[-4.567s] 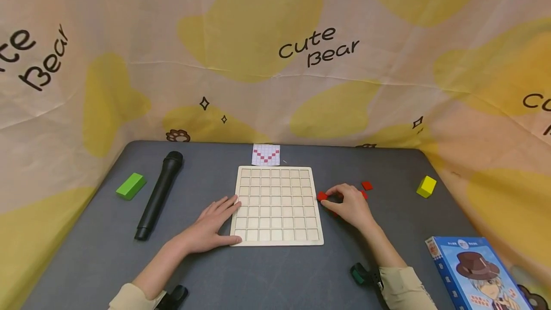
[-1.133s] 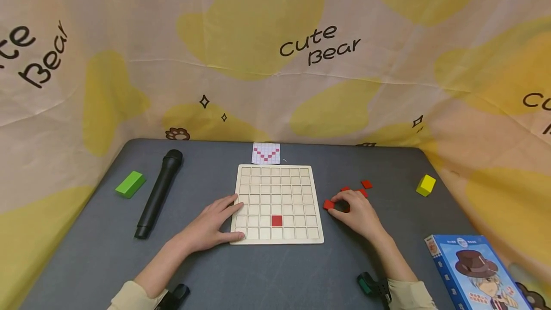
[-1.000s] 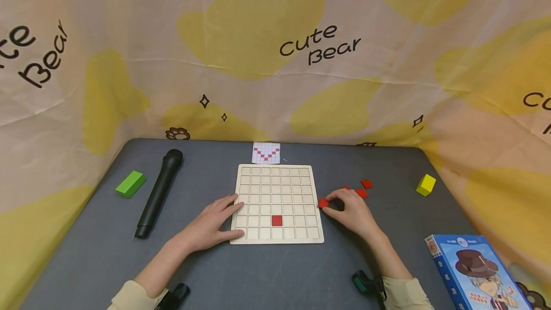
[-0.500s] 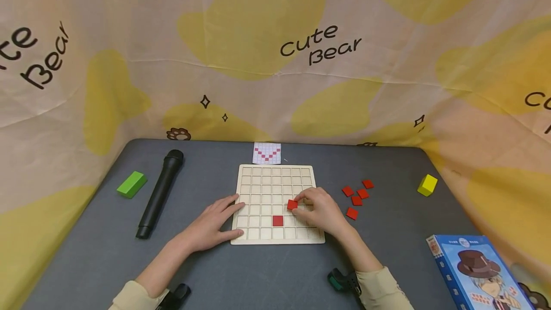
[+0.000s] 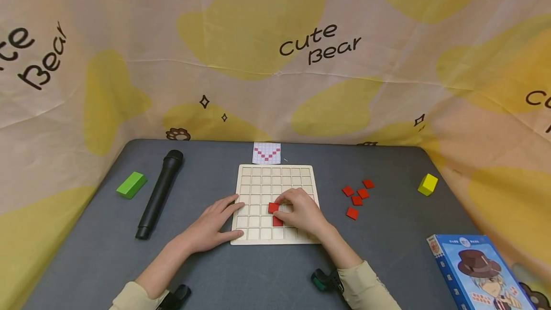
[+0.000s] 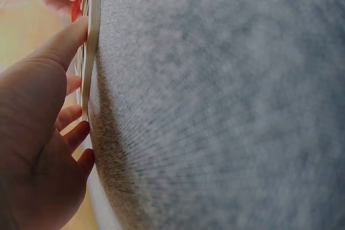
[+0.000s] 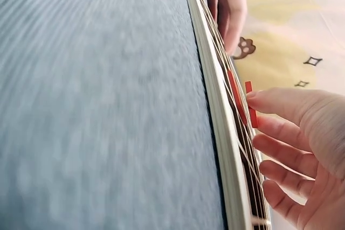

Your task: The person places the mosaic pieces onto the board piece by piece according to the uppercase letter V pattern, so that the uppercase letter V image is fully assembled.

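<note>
A pale wooden grid board (image 5: 257, 237) lies flat at the middle of the table. My left hand (image 5: 205, 227) rests on its left edge with the fingers extended, thumb near the lower corner. Between thumb and forefinger, my right hand (image 5: 301, 212) pinches a red square tile (image 5: 273, 207) over the board. In the right wrist view that held tile (image 7: 251, 106) stands slightly apart from the board surface. Another red tile (image 5: 277, 222) sits in a grid cell just below it, partly covered by the right thumb.
Several loose red tiles (image 5: 357, 200) lie right of the board. A small card (image 5: 267, 153) with a red V pattern lies behind it. On the left are a black microphone (image 5: 160, 194) and a green block (image 5: 131, 185); on the right, a yellow block (image 5: 427, 184) and a blue box (image 5: 478, 269).
A red tile has come to sit in a grid cell. My right hand has since carried another tile leftward from the loose tiles to over the board. My left hand stays at the edge.
</note>
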The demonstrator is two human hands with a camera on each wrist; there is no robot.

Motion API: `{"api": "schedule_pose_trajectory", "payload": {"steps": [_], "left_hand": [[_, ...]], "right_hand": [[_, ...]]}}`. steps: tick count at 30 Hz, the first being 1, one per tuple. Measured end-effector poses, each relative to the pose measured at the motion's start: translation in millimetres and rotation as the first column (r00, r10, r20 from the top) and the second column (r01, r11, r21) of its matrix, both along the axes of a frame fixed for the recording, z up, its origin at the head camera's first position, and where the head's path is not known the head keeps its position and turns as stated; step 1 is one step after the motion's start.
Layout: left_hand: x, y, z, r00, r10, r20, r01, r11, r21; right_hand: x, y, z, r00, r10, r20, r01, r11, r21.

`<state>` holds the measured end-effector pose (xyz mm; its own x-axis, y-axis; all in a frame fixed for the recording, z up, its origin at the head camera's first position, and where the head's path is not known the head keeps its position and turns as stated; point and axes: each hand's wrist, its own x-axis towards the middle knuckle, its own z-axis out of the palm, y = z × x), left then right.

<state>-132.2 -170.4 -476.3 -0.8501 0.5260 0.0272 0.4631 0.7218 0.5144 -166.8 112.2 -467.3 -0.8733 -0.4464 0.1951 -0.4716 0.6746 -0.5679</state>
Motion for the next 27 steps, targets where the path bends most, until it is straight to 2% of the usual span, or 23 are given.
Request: {"api": "schedule_pose_trajectory", "payload": {"steps": [15, 23, 27], "left_hand": [[-0.1, 0.2, -0.3, 1.000, 0.002, 0.013, -0.002, 1.000, 0.007], [-0.6, 1.2, 0.0, 1.000, 0.009, 0.026, -0.009, 1.000, -0.006], [-0.6, 1.4, 0.3, 0.999, 0.011, 0.035, -0.011, 1.000, -0.005]], "right_hand": [[1.0, -16.2, -2.4, 1.000, -0.010, -0.014, 0.011, 1.000, 0.017], [1.6, -13.7, -3.9, 1.000, 0.016, 0.004, -0.016, 1.000, -0.026], [0.5, -7.5, -5.1, 0.999, 0.024, 0.027, -0.021, 0.994, -0.107]]}}
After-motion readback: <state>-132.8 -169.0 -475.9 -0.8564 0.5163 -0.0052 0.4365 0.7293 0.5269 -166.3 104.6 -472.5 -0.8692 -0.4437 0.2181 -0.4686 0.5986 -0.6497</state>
